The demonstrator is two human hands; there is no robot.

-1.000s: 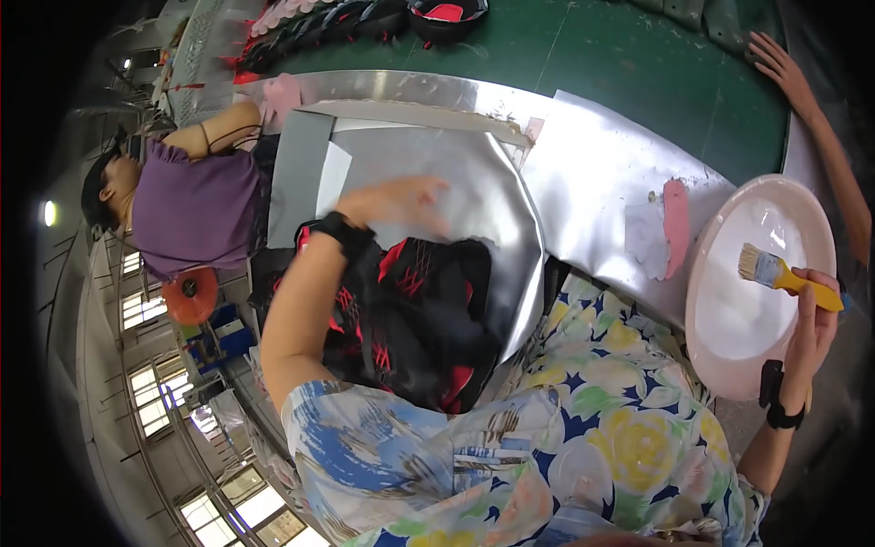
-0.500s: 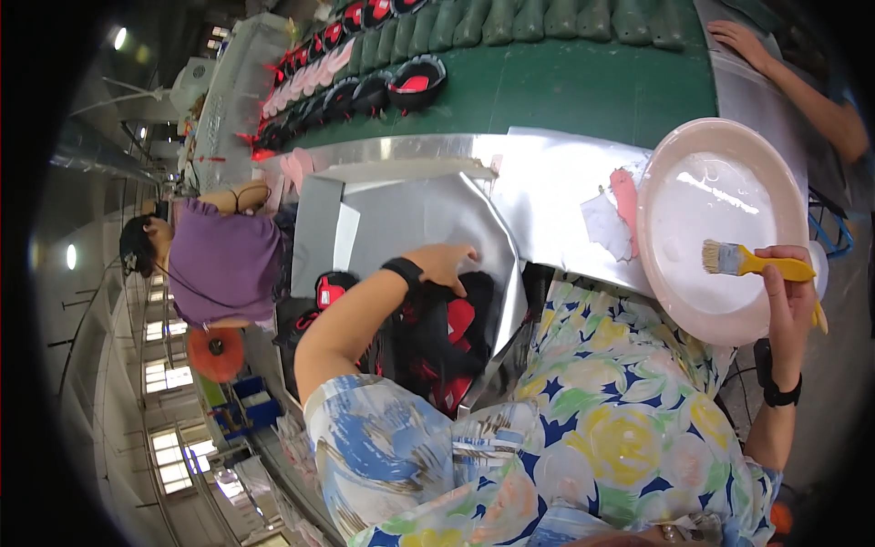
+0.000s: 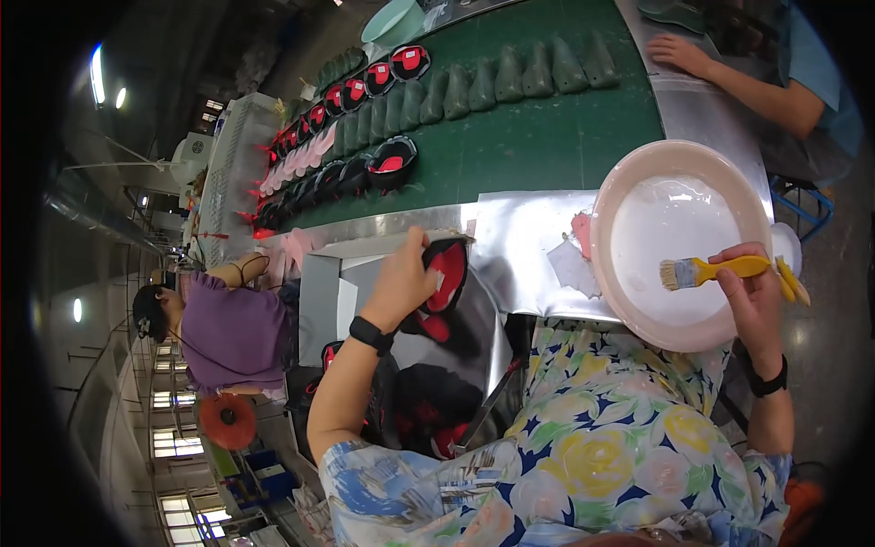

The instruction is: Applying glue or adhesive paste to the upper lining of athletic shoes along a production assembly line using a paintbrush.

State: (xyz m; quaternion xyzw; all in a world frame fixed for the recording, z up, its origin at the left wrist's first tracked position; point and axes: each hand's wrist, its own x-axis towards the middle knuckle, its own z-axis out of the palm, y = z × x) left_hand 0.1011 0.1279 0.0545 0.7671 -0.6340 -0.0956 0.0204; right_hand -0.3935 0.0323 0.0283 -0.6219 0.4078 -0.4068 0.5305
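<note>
My left hand [image 3: 401, 278] grips a black shoe upper with a red lining [image 3: 447, 278], lifted over a metal chute [image 3: 474, 319] at the edge of the workbench. My right hand [image 3: 752, 292] holds a yellow-handled brush [image 3: 706, 270] with its bristles over the white inside of a wide pink basin [image 3: 679, 246]. The basin rests on the metal bench top [image 3: 519, 246] in front of me. More black and red shoe uppers [image 3: 424, 415] lie piled in a bin below my left arm.
A green conveyor belt [image 3: 538, 137] carries rows of green shoe lasts [image 3: 510, 77] and black and red uppers [image 3: 392, 164]. A person in purple [image 3: 232, 333] sits on my left. Another person's hand [image 3: 679, 53] rests on the far bench. A pink rag [image 3: 581, 232] lies beside the basin.
My left hand has picked a black and red upper from the pile and raised it toward the bench. The view has tilted up, showing more of the belt. The brush stays over the basin.
</note>
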